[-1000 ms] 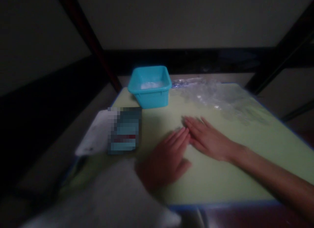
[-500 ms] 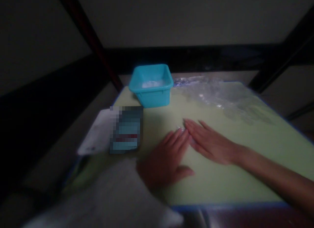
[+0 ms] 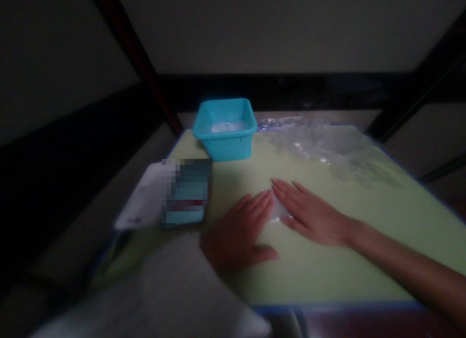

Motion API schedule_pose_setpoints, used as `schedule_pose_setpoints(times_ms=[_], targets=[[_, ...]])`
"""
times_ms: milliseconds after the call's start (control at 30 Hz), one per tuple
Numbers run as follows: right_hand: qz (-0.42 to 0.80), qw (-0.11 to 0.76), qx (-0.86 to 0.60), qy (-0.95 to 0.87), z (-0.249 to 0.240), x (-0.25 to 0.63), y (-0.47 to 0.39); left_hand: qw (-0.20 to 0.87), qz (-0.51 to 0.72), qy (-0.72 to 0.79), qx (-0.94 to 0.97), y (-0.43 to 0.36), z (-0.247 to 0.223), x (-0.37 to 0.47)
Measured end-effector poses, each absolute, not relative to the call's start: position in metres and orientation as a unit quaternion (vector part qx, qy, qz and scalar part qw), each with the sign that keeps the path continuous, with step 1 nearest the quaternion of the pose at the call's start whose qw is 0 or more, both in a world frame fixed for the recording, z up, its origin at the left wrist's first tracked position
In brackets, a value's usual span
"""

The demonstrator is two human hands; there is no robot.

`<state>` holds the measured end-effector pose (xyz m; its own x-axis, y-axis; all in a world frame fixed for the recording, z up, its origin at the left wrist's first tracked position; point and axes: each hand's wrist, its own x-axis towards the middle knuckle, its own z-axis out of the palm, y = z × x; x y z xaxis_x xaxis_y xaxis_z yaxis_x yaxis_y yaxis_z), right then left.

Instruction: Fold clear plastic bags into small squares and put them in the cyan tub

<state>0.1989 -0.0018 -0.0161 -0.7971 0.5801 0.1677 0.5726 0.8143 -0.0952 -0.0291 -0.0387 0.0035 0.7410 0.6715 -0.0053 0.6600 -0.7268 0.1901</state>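
Observation:
A small, clear plastic piece (image 3: 278, 211), perhaps a bag, lies flat on the yellow-green table (image 3: 327, 275), partly hidden by my hands. My left hand (image 3: 242, 231) rests palm down over its left side, fingers stretched out and thumb apart. From the right, my right hand (image 3: 309, 209) lies flat over its other side with fingers extended. The fingertips of both hands nearly meet at the far edge of the plastic.
A turquoise plastic basin (image 3: 229, 146) with something whitish inside stands at the back. Crumpled clear plastic sheeting (image 3: 327, 149) spreads over the back right. A pixelated flat object (image 3: 189, 192) lies at the left, beside a pale sheet (image 3: 145, 195).
My left hand has slid slightly left, away from my right hand. More of the clear plastic shows between them. The basin and the sheeting stay in place.

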Motion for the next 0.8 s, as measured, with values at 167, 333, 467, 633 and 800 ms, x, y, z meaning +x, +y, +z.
schedule_pose_setpoints(times_ms=[167,333,467,633,800], targets=[[0.017,0.107,-0.312,-0.944,-0.0112,0.2010,-0.0034,0.080,0.060,0.338,0.936,-0.0378,0.0032,-0.0307],[0.016,0.114,-0.302,-0.946,-0.0065,0.2007,-0.0085,0.092,0.069,0.326,0.938,-0.0360,0.0031,-0.0305],[0.035,0.098,-0.296,-0.949,-0.0094,0.2010,-0.0097,0.100,0.061,0.328,0.937,-0.0358,0.0034,-0.0302],[0.036,0.094,-0.297,-0.950,-0.0115,0.2024,-0.0093,0.101,0.059,0.321,0.940,-0.0355,0.0046,-0.0304],[0.036,0.094,-0.292,-0.951,-0.0108,0.2022,-0.0096,0.107,0.060,0.311,0.943,-0.0336,0.0056,-0.0327]])
